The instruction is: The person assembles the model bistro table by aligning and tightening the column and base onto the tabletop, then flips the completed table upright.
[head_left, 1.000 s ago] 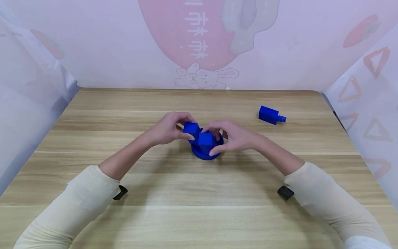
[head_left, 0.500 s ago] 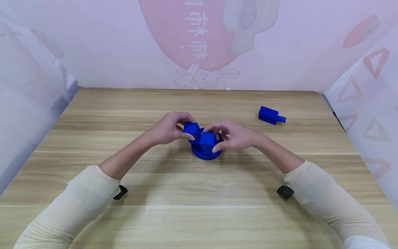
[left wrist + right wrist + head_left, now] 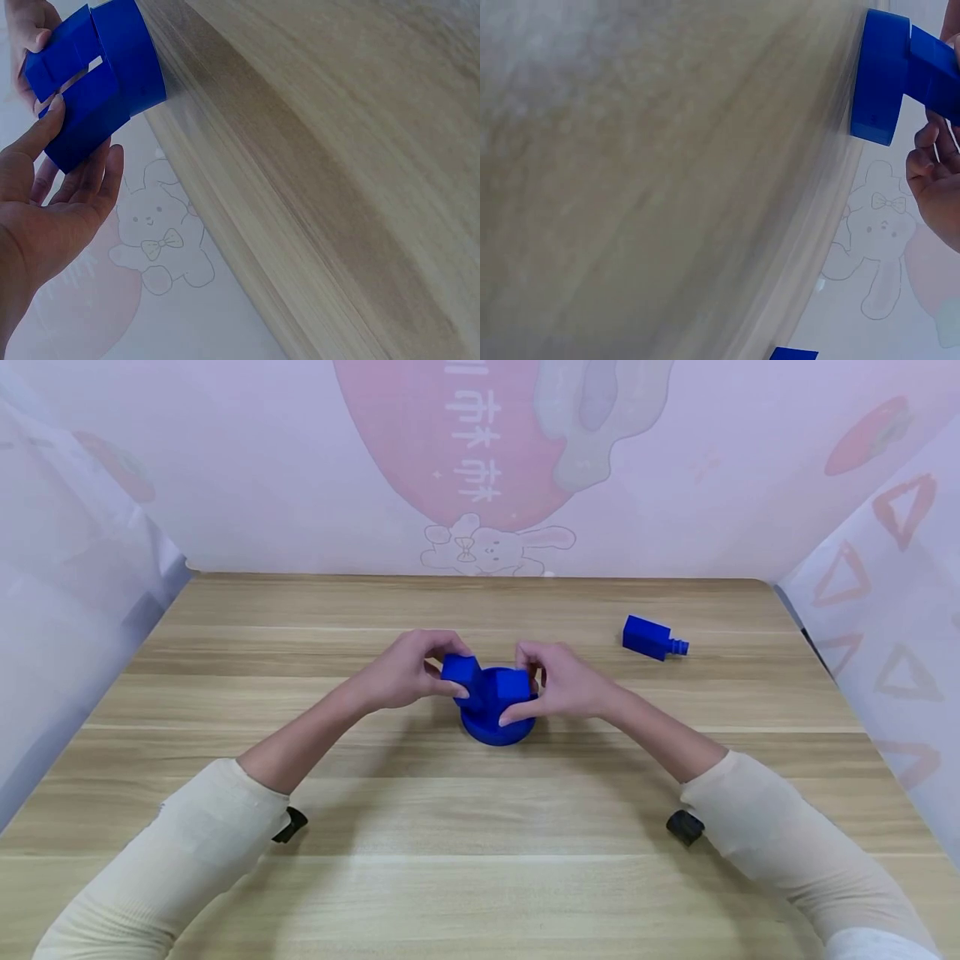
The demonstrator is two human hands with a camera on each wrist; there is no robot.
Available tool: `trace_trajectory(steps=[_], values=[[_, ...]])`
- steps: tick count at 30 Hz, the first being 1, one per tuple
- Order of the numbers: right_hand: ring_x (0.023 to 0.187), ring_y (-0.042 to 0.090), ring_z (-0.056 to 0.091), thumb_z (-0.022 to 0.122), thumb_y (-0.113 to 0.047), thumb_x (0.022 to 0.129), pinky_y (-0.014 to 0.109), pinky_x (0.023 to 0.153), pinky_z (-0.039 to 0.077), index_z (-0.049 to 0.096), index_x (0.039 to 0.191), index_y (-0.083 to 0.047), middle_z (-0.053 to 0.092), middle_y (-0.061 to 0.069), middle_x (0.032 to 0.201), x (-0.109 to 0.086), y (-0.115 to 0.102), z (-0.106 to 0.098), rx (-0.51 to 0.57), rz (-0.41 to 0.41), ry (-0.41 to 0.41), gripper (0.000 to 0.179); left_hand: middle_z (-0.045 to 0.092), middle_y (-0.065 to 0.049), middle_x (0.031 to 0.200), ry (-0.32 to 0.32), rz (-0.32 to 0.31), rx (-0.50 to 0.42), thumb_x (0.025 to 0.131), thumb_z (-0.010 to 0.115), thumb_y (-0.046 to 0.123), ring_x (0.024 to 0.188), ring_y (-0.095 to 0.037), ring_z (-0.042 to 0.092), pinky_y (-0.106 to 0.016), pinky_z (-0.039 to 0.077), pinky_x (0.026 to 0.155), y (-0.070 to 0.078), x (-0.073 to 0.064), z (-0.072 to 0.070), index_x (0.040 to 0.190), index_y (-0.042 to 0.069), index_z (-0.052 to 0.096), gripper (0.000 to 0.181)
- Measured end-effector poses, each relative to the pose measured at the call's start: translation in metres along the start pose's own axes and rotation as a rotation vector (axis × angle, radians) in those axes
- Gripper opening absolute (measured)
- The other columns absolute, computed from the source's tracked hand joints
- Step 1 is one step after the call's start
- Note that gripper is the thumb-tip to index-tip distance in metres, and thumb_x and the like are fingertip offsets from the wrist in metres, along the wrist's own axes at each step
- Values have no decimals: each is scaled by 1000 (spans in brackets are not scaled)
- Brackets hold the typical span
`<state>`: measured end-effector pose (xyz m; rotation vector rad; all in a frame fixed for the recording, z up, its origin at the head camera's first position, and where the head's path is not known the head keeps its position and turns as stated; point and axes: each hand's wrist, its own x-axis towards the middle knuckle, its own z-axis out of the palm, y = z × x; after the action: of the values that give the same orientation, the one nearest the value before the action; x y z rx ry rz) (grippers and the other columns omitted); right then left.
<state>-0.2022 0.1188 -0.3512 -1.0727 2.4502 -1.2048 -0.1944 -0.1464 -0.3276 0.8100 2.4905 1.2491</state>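
Observation:
A round blue base (image 3: 495, 735) stands on the wooden table, with two square blue blocks standing on it side by side. My left hand (image 3: 405, 672) pinches the left block (image 3: 460, 669), thumb on the near side, fingers behind. That block leans a little outward over the rim. Around the right block (image 3: 513, 684) my right hand (image 3: 573, 685) holds thumb in front and fingers behind. In the left wrist view a narrow gap separates the left block (image 3: 90, 124) from the right one. Whether the blocks are fastened to the base (image 3: 881, 75) is hidden.
A separate blue square block with a threaded neck (image 3: 647, 637) lies on its side at the back right of the table (image 3: 480, 860). A printed wall sheet (image 3: 300, 468) rises behind the table's far edge, with more sheets at both sides.
The right block has shifted to the right and slightly back, farther from the left block. My right hand's fingers have changed position on it. My left hand has stayed in place.

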Motion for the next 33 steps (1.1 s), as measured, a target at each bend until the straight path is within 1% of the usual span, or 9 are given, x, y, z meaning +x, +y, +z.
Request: trace_trajectory(steps=[3,7,10,14,19,23,28,31,33], values=[[77,28,57,96,-19,74,33,63,47,62,103,-4,62,4,85,0,0,-1,-29,-23,-20,47,71,-17,107,1,-4,3,84,85,0,98,-29,67,-42,61,87,0,0,0,115,-5,68,36],[86,24,58,91,-24,81,41,67,49,64,128,-2,70,7,104,-1,2,-7,-9,-74,-74,58,71,-16,107,-1,-10,2,84,85,1,98,-29,67,-42,61,88,0,-1,0,115,-5,68,35],[93,24,58,85,-25,88,39,67,49,61,137,-1,70,9,119,-2,2,-11,43,-101,-113,60,71,-16,106,-1,-7,-1,84,85,1,97,-29,67,-42,61,87,0,-1,0,114,-5,68,35],[97,25,58,78,-23,94,32,70,49,60,141,-1,68,11,130,-3,4,-15,88,-133,-169,55,71,-16,105,1,-5,-5,84,85,0,96,-29,67,-42,61,87,0,-1,0,113,-5,68,35],[102,25,56,75,-16,95,32,74,49,60,141,0,65,12,137,-4,7,-18,120,-147,-203,51,71,-15,107,0,-14,-8,84,85,1,97,-28,68,-42,61,87,-1,-1,1,113,-4,69,34],[100,24,58,81,-15,91,31,72,49,63,133,-1,69,10,130,-6,7,-18,146,-114,-173,49,72,-15,109,-7,-6,-9,84,86,2,97,-28,68,-41,61,87,-1,0,2,114,-3,69,35],[85,31,56,90,-37,80,29,65,43,64,106,-7,71,7,111,-8,9,-14,146,-62,-97,48,72,-15,108,-9,-2,-10,83,86,1,96,-28,67,-41,61,86,0,0,2,114,-4,69,36],[82,33,55,90,-54,73,30,63,41,58,93,-10,72,8,109,-8,10,-12,122,-62,-67,58,72,-15,107,-2,1,-10,83,86,1,95,-28,67,-41,61,85,0,-1,1,113,-4,69,35],[82,31,56,87,-62,70,31,62,41,57,91,-10,73,8,111,-7,9,-12,99,-72,-64,64,72,-15,106,2,1,-14,83,86,1,95,-28,67,-40,61,85,-1,-1,0,113,-4,69,35]])
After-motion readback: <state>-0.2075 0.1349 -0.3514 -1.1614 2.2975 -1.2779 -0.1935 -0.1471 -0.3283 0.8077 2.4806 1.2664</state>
